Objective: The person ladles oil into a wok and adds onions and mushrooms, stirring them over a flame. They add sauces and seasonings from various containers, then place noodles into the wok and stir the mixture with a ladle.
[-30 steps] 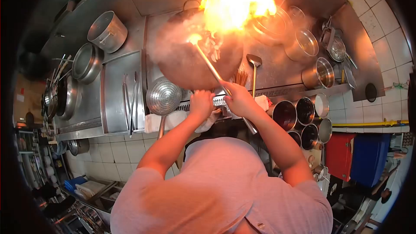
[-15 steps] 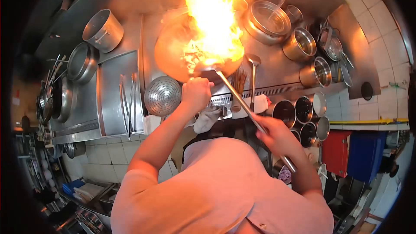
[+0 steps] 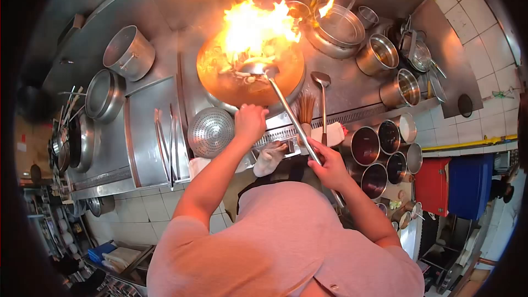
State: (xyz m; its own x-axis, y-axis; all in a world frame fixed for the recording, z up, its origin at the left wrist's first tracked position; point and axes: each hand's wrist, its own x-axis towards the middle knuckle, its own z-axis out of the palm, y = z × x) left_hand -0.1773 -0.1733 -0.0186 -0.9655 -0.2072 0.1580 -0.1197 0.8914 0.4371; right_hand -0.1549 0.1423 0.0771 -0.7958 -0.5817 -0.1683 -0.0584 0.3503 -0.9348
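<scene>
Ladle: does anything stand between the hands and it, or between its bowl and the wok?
Nothing visible does. The right hand grips the ladle by its handle, and its bowl lies inside the wok among the food. The left hand holds the wok at its near rim. Flames rise over the far side.

A round steel wok point(image 3: 220, 85), its inside lit orange, sits level with flames point(image 3: 253, 25) rising off its 12 o'clock rim. Pale strips of food point(image 3: 240, 77) lie inside. A long steel ladle point(image 3: 286, 111) rests bowl-down near the centre, its handle slanting out toward 5 o'clock into the right hand point(image 3: 330, 168). The left hand point(image 3: 250, 122) grips the wok at its 6 o'clock edge.
</scene>
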